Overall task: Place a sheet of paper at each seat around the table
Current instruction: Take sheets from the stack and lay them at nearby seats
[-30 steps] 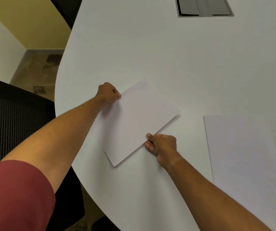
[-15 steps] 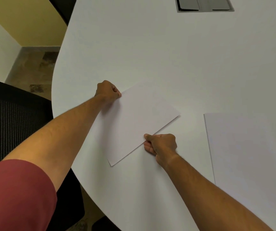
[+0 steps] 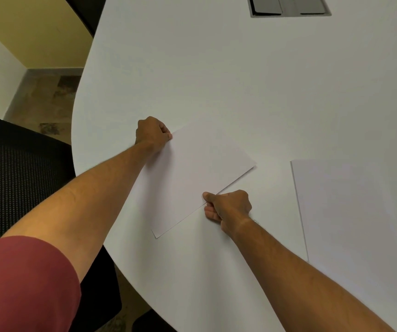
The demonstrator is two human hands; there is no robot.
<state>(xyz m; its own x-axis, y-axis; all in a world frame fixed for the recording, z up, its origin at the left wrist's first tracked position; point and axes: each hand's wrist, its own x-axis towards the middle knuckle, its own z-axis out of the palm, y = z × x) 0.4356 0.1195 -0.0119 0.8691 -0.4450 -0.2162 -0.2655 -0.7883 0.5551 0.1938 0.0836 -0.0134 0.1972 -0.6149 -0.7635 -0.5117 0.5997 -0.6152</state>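
Here the left hand (image 3: 152, 133) is curled into a fist at the far left corner of a white sheet of paper (image 3: 197, 178), its thumb and fingers pinching that corner. The right hand (image 3: 228, 206) is curled too, gripping the sheet at the middle of its near long edge, with the thumb on top of the paper and the other fingers tucked beneath the edge. Both forearms reach in from the bottom of the view, the left one coming out of a dark red sleeve (image 3: 25, 283).

The sheet lies skewed on the white table (image 3: 216, 80), close to the table's rounded left end; its near left corner points toward the table edge. Whether it rests fully flat or is slightly lifted at the held edges cannot be told.

To the right, well apart from the held sheet, a second sheet of paper (image 3: 355, 212) lies flat on the table, running out of the view at the right.

At the far side, a grey rectangular hatch (image 3: 289, 7) is set into the tabletop. Left of the table stands a black mesh chair (image 3: 18, 176), with patterned floor (image 3: 46, 99) and a yellow wall (image 3: 37, 32) beyond it.
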